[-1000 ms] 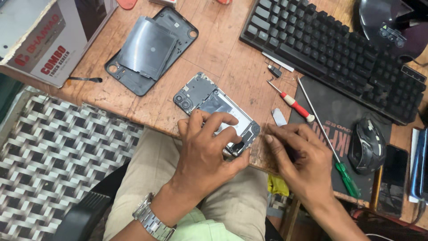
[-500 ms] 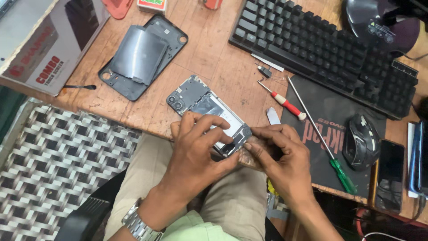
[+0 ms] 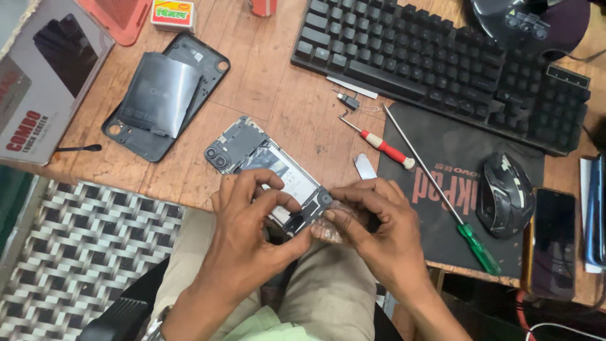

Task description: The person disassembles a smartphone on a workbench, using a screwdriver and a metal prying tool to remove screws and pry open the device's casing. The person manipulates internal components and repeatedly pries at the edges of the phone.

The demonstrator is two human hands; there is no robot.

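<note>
Our left hand (image 3: 249,218) steadies the opened phone (image 3: 268,167) at the desk edge (image 3: 164,189); right hand (image 3: 372,221) fingertips pinch its lower end, giving access.

Worn, matt wooden table (image 3: 284,113); glossy black plastic mouse (image 3: 505,192); matt black keyboard (image 3: 435,63); bare metal opened phone (image 3: 252,155)

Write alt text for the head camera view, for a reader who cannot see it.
Two bare hands work on an opened phone at the edge of a wooden desk: the left hand pins it down and the right hand touches its lower end. Nearby lie a removed back cover, two screwdrivers, a keyboard and a mouse.
</note>
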